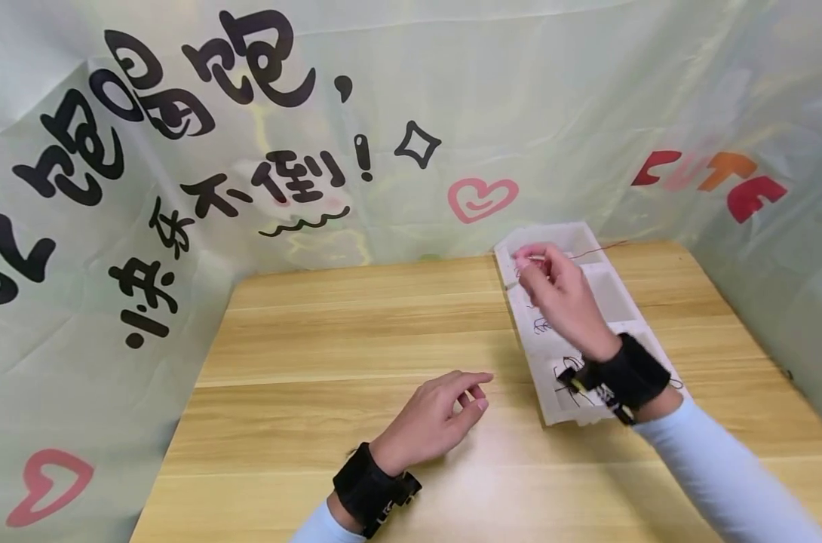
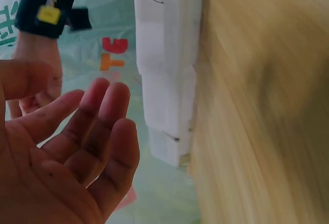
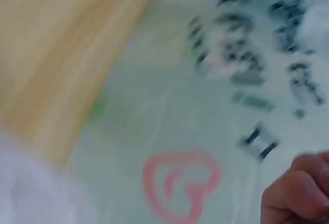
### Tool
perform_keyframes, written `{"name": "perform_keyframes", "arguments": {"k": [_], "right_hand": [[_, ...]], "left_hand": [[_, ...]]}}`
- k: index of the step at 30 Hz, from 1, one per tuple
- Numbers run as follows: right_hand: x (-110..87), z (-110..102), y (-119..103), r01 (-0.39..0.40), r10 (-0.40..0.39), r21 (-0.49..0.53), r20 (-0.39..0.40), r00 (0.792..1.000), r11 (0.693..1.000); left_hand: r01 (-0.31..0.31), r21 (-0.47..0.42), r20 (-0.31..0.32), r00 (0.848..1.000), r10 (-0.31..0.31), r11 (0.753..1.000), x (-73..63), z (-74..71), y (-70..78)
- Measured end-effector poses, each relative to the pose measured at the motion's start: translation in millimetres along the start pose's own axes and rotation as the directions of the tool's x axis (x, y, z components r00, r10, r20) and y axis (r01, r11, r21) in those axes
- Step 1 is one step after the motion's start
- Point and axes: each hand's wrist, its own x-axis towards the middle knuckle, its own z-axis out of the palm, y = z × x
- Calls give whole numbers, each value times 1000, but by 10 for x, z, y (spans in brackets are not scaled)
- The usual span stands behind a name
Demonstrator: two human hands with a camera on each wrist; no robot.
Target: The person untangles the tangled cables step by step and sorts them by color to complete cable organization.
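My right hand point(image 1: 565, 298) is over the far end of a white divided tray point(image 1: 618, 298), its fingers and thumb curled together. A thin red wire point(image 1: 597, 250) runs out from the pinched fingers toward the right, past the tray's rim. Only part of the curled fingers point(image 3: 298, 190) shows at the lower right of the right wrist view. My left hand point(image 1: 433, 418) hovers above the table left of the tray, fingers loosely bent, holding nothing. In the left wrist view its palm and fingers point(image 2: 113, 147) face the camera, apart from the tray.
Thin dark wires point(image 1: 574, 381) lie in the tray's near compartment, with bluish ones point(image 1: 541, 325) farther up. The wooden table point(image 1: 343, 332) extends left of the tray. A printed cloth point(image 1: 553, 98) hangs behind the table and along both sides.
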Motion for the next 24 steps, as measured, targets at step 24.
{"name": "perform_keyframes", "arguments": {"k": [24], "right_hand": [[963, -775, 1404, 104, 200, -637, 386, 901, 764]], "left_hand": [[34, -56, 63, 998, -30, 998, -139, 67, -136]]}}
